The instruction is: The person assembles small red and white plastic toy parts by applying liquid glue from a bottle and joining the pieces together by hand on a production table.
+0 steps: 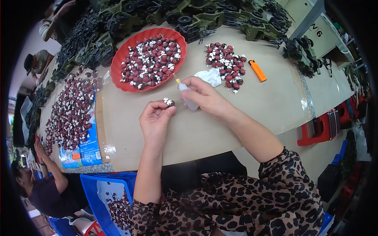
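Between the thumb and fingers of my left hand point(154, 122) is a small dark ball with a white top point(168, 101). My right hand point(208, 97) grips a translucent squeeze bottle point(190, 103) with a yellow collar and thin nozzle, tilted up toward the left. The two hands are close together over the table but apart. Beyond them stands a red scalloped bowl point(114, 74) full of dark red balls with white tops. To the right lies a loose group of similar balls point(226, 59), with a crumpled white tissue point(209, 77) next to my right hand.
An orange lighter point(257, 71) lies right of the balls. A large pile of red and white balls point(73, 110) covers the table's left side. Green toy vehicles point(185, 19) are heaped along the back. A blue bin point(92, 196) stands below the front edge; other people are at left.
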Available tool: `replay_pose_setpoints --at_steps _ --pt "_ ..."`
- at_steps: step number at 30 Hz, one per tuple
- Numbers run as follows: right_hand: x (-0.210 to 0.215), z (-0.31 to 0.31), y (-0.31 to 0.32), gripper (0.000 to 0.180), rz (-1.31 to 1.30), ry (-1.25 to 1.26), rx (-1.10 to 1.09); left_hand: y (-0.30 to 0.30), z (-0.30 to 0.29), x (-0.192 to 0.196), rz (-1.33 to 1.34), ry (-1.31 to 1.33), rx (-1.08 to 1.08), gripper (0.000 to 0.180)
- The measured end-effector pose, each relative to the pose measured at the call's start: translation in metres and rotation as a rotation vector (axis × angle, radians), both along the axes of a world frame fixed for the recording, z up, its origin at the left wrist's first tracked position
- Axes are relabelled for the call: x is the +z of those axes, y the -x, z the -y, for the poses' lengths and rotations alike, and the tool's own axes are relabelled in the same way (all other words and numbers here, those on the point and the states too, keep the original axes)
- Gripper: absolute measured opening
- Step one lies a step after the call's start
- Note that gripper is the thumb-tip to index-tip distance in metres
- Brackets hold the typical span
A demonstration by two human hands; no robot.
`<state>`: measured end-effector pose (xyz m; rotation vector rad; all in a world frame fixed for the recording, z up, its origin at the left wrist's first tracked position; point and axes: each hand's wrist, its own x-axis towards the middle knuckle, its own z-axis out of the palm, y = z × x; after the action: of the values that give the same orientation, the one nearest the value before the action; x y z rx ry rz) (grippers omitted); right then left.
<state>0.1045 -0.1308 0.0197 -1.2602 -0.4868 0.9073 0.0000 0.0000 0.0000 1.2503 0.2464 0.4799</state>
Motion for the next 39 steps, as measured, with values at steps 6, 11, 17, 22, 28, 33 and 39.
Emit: replay_pose_setpoints --at_steps 6,11,17,22,28,33,39 --pt "0.019 0.004 -0.002 0.034 0.01 -0.033 -0.026 0.0 -0.003 0.0 0.026 0.02 0.082 0.016" --pt "0.021 0.002 0.0 0.026 0.118 -0.052 -0.131 0.001 -0.006 -0.002 0.026 0.016 0.119 0.016" --pt "0.008 0.001 -0.004 0.026 0.126 -0.156 -0.249 -0.001 -0.008 -0.002 0.016 0.034 0.128 0.016" --pt "0.013 0.002 -0.001 0.025 0.074 -0.084 -0.197 -0.001 -0.009 -0.002 0.017 0.062 0.143 0.016" --pt "0.011 0.001 0.002 0.025 0.235 -0.073 -0.198 -0.001 -0.008 -0.002 -0.005 0.048 0.162 0.017" --pt "0.006 0.0 0.002 0.025 0.313 -0.075 -0.186 -0.001 -0.008 0.0 -0.014 0.052 0.166 0.017" --pt "0.005 0.0 0.003 0.025 0.348 -0.056 -0.199 -0.002 -0.007 -0.001 -0.001 0.05 0.162 0.017"
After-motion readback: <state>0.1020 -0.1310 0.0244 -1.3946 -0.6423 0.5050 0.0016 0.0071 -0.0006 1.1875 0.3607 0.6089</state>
